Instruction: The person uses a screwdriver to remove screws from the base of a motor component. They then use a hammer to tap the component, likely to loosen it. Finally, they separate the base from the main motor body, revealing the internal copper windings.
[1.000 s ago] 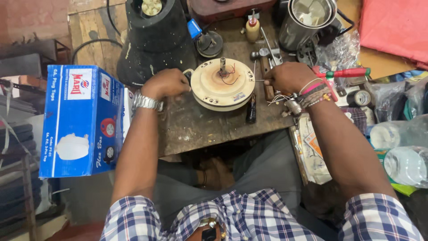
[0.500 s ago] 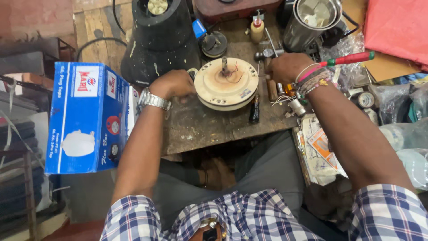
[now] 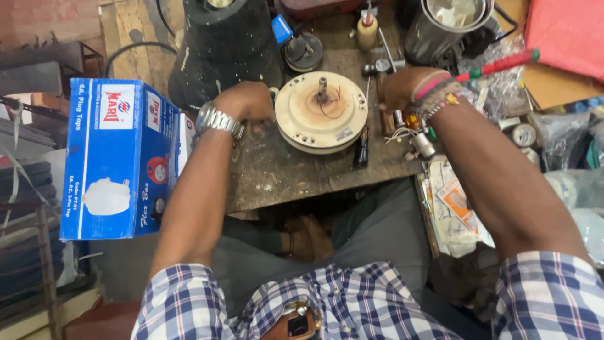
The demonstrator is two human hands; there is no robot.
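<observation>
**Motor on bench, both hands at its rim**

Cramped repair bench (image 3: pixel 283 170): dark, scarred wood top, clutter on three sides. The person sits at the near edge in a checked shirt, knees under the bench.

Near to far:
- Blue box (image 3: pixel 116 157) stands at the left bench edge, just beside the left forearm.
- Papers (image 3: pixel 450 208) lie at the right edge, under the right forearm.
- Small dark tool (image 3: pixel 361 148) lies on the bench, touching or just short of the motor's near-right rim.
- Motor (image 3: pixel 322 112): round, cream, flat on the bench at centre, shaft pointing up, thin red wire looped by the shaft. Housing looks whole, cover on. My read: no disassembly visible yet, work is early.
- Left hand (image 3: pixel 245 101): watch on the wrist, fingers curled shut, knuckles against the motor's left rim. Cannot tell whether it grips anything.
- Right hand (image 3: pixel 402 88): bangles on the wrist, fingers curled down at the motor's right side over small tools. Red-handled screwdriver (image 3: pixel 500 64) runs off behind the wrist; cannot tell if the hand holds it.
- Far side: black mixer base (image 3: pixel 226 50), steel jar (image 3: pixel 450 25), small bottle (image 3: pixel 367 28).

Both forearms reach straight forward, elbows in, bracketing the motor.
</observation>
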